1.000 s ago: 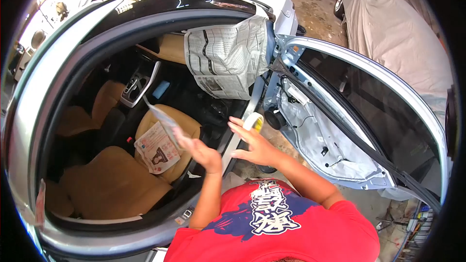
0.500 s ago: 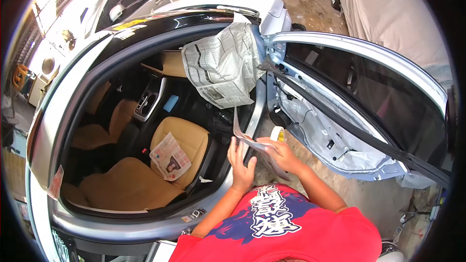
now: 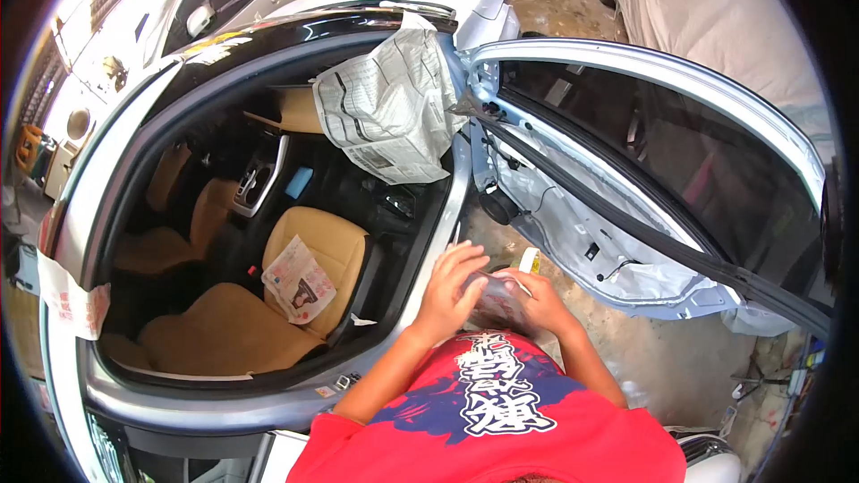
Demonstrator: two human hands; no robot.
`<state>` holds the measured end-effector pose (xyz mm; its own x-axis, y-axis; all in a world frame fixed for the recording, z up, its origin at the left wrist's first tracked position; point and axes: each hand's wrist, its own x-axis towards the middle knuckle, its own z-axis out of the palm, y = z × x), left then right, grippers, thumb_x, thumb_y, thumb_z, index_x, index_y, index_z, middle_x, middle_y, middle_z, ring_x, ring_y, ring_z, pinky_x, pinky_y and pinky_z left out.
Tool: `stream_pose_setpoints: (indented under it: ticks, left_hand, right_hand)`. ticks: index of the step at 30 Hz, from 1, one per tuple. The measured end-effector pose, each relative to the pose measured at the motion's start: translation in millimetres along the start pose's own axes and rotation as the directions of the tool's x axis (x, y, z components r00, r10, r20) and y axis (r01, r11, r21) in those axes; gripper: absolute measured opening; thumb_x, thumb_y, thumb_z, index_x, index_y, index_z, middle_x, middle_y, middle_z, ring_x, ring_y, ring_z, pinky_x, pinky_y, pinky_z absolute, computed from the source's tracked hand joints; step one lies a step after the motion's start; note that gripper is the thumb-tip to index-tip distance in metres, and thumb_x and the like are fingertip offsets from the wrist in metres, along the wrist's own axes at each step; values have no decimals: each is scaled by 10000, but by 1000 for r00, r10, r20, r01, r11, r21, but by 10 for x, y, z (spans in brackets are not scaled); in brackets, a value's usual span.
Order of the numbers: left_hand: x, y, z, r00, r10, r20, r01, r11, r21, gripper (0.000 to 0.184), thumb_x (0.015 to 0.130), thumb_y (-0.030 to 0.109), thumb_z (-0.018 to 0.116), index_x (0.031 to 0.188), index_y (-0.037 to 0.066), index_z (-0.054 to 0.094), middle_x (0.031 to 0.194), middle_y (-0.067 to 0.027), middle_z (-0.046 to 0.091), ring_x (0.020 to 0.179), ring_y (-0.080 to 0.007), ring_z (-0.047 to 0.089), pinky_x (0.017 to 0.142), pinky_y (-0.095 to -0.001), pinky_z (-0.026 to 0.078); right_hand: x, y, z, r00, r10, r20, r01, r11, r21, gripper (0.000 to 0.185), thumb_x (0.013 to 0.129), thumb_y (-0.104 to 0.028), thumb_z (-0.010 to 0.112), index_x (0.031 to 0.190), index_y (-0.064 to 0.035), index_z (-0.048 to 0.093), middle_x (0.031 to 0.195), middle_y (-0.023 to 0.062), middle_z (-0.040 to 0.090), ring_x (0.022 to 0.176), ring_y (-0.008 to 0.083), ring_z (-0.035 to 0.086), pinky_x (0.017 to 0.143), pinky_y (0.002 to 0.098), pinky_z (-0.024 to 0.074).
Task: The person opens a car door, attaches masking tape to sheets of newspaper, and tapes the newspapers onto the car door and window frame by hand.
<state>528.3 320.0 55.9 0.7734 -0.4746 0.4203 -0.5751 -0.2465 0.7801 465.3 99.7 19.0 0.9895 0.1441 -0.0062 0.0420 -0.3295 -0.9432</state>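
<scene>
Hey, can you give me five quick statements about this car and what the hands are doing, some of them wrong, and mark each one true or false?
1. The car door stands open. True.
2. The printed sheet lies on the dark floor. False: it lies on the tan seat.
3. The right hand holds a thin sheet. True.
4. The left hand rests on the tan seat. False: it is at the thin sheet, close to the right hand.
5. A tape roll shows at the right hand. True.
</scene>
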Motion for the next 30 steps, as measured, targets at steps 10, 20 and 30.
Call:
stream_pose_setpoints:
  ticks: [10, 20, 30]
  left_hand:
    - [584, 2418, -305, 878, 438, -195, -240, 48, -970, 1226, 881, 894, 143, 1467, -151, 401, 1547, -414, 321, 1469, -533, 304, 1213, -621, 162]
    - [275, 2182, -151, 805, 568, -168, -336, 203, -920, 1322, 799, 977, 132, 1603, -70, 192, 1614, -396, 189, 1553, -489, 83, 1227, -641, 38]
    - [627, 439, -389, 993, -81, 81, 114, 719, -686, 549, 1076, 403, 480, 1387, -43, 551, 1431, -232, 572, 1306, -325, 570, 1074, -458, 473]
  right_hand:
    - [14, -178, 99, 998, -36, 47, 39, 996, -82, 343, 931, -70, 623, 1268, -66, 685, 1252, 156, 706, 1149, 333, 679, 985, 379, 506]
    - [-95, 123, 58, 999, -18, 30, 22, 989, -147, 398, 914, -25, 601, 1303, -98, 649, 1254, 149, 689, 1139, 369, 658, 983, 413, 513]
    - [-313, 169, -70, 1000, 13, -25, -16, 988, -155, 362, 905, -16, 571, 1253, -71, 656, 1191, 177, 702, 1106, 382, 663, 953, 429, 517]
